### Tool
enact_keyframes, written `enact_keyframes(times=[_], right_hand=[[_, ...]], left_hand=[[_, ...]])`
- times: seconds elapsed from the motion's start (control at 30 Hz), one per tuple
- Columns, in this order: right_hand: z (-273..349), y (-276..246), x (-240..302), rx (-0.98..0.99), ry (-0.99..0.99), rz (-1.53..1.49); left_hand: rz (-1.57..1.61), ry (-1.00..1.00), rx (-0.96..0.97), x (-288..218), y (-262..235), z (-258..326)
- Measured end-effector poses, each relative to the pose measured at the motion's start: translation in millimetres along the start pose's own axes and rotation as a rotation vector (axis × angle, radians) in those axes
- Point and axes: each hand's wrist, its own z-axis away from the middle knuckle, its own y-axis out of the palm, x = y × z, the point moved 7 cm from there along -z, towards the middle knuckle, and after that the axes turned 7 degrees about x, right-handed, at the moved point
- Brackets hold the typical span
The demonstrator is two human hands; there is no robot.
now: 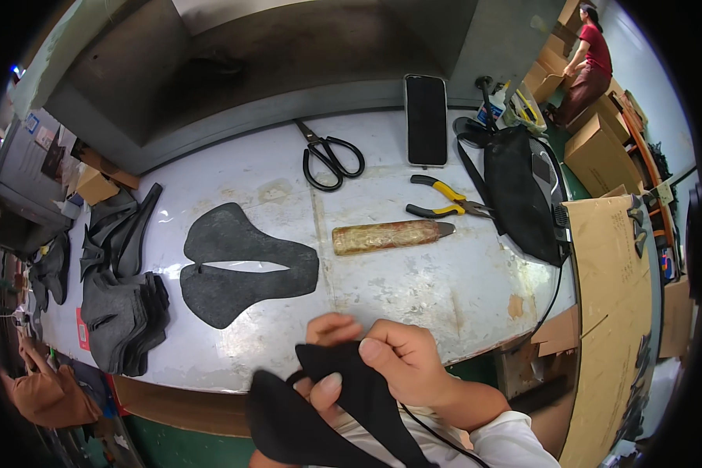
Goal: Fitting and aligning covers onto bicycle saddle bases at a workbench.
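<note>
Head view: just off the near edge of the surface [437, 303], the right hand [405, 363] is pinching the upper rim of a black two-lobed piece [296, 429] between thumb and bent fingers. The left hand [334, 328] is reaching behind that piece, its fingertips blurring above the rim and one digit showing in front; I cannot tell how tightly it is closing.

Toward the near left corner, a stack of dark cut pieces [125, 320] is lying. Left of the middle, a dark grey slotted piece [249, 243] is lying flat, lobes facing the left edge. Beside it, a wrapped tool [386, 236] is pointing its dark tip toward the right edge.

Farther back, yellow-and-black pliers [449, 192] are lying near a black bag [519, 195], which is resting along the right edge. Black-handled scissors [313, 140] and a phone [426, 121] are lying near the far edge, where a grey metal cabinet [288, 109] is standing. Past the far right corner, a person in red [593, 58] is standing among cardboard boxes [600, 156].
</note>
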Motion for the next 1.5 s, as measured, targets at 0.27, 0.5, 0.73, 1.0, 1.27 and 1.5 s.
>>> enact_keyframes(times=[0.27, 0.5, 0.73, 1.0, 1.27, 1.5], right_hand=[[-3.8, -7.8, -2.0, 0.066, 0.041, 0.028], [-15.2, -2.0, 12.8, 0.095, -0.132, 0.435], [-6.8, 13.8, -21.2, 0.111, 0.236, -0.311], [27.6, 12.5, -18.4, 0.489, 0.343, 0.02], [35.8, -19.2, -25.2, 0.318, 0.303, -0.361], [24.4, 10.4, -13.1, 0.562, 0.27, 0.125]], left_hand=[[-0.456, -0.601, 0.058, 25.7, -36.8, 34.9], [-0.434, -0.225, 0.043, 9.2, -16.6, 27.0], [-0.303, -0.075, -0.017, 4.5, -15.2, 33.0], [-0.138, -0.025, -0.082, 5.8, -49.2, 19.6], [0.035, 0.237, -0.166, -14.9, -95.8, 18.9], [-0.255, -0.031, -0.186, -2.0, -50.7, 27.1]])
